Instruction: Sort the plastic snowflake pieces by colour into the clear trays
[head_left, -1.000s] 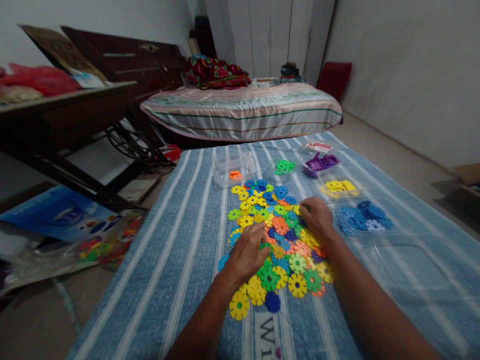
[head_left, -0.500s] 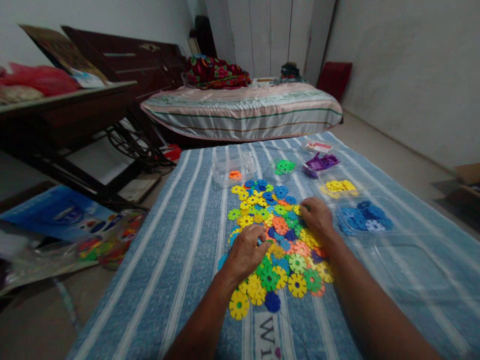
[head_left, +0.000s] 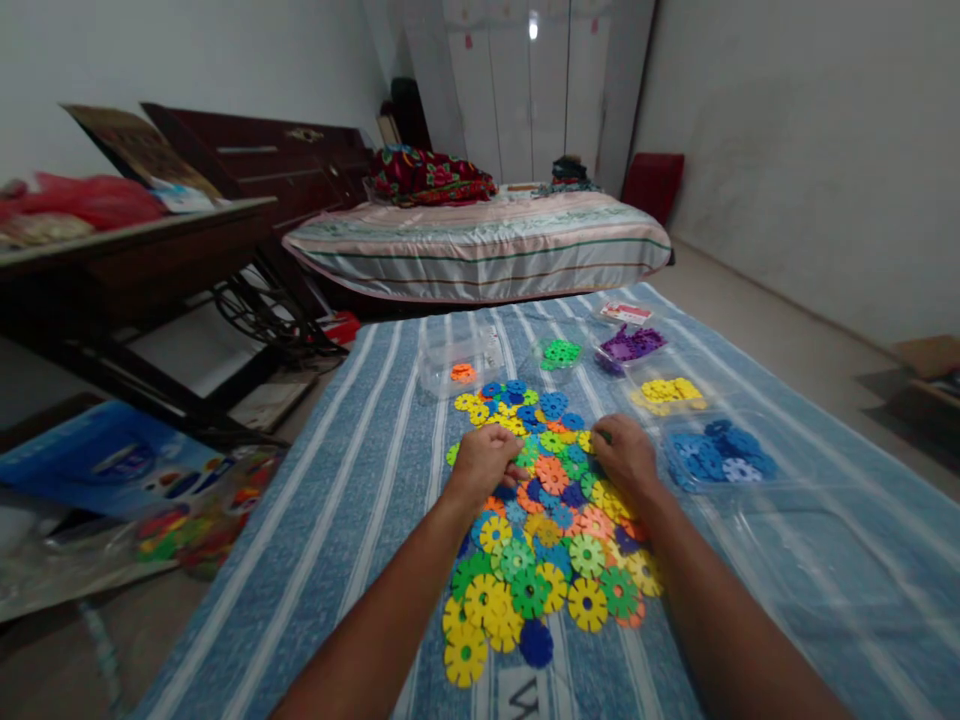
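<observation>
My left hand [head_left: 484, 462] curls its fingers onto the disc pile [head_left: 544, 520]; I'd pinch just one disc under the fingertips, right hand [head_left: 624, 455] steadying beside with its fingers bent down.

two hands [head_left: 480, 462] [head_left: 624, 455] on one pile of discs [head_left: 546, 520]; beyond the pile, five clear trays [head_left: 459, 352] holding sorted discs; one empty tray right of it.
</observation>
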